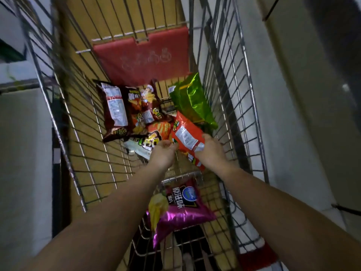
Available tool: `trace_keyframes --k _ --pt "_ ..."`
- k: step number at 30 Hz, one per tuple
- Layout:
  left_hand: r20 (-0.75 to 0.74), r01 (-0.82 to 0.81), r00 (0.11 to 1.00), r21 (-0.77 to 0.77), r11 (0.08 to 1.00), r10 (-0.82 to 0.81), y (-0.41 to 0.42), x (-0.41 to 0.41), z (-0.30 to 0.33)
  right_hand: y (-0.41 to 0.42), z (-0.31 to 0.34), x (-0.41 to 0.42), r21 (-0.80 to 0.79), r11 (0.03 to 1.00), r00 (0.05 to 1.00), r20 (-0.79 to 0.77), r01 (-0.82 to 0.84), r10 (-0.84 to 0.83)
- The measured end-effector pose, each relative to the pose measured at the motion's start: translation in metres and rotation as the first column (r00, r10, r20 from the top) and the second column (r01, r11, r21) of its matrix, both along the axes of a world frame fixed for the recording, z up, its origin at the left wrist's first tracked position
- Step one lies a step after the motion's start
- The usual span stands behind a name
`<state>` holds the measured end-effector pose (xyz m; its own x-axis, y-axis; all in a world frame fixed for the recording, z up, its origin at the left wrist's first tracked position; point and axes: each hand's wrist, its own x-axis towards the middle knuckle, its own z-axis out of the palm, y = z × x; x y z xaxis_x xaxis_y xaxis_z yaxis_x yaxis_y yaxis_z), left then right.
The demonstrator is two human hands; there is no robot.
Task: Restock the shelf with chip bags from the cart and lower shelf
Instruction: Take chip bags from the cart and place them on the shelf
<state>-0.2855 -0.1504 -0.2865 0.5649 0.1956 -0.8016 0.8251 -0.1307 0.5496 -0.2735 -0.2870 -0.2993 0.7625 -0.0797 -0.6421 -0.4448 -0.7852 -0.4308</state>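
Gripping red bag [185, 136] at its lower edge, right hand [212, 151] curled round it; left hand [164, 153] loosely curled, empty; bag likely light, crinkly, slippery, contents fragile: hold by seam

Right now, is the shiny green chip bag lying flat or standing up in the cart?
Standing up, tilted: the shiny green chip bag leans against the wire cart's side, its lower end behind the orange bag.

One wire cart [64, 122]; two bare hands, the left hand [163, 153] at centre and the right hand [212, 151] toward three o'clock; two dark brown chip bags [117, 110] at ten o'clock; one green bag [192, 100] at one o'clock; one orange-red bag [185, 133] at centre; one magenta bag [179, 214] at six o'clock; further bags underneath overlap too much to count.
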Motion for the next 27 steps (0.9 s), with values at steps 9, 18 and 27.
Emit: trace_keyframes --k 9,18,27 --pt "-0.086 0.027 0.996 -0.031 0.999 -0.03 -0.007 0.019 -0.05 0.003 -0.042 0.03 -0.142 0.985 0.992 0.062 -0.102 0.111" --pt "-0.2 -0.082 0.978 -0.137 0.987 0.053 0.022 0.008 -0.073 0.042 -0.054 -0.006 -0.019 0.992 0.992 -0.034 -0.126 0.125" --pt "-0.261 -0.246 0.946 -0.193 0.95 0.192 0.031 -0.002 -0.087 0.072 -0.046 -0.038 0.218 0.973 0.989 -0.114 -0.069 0.096"
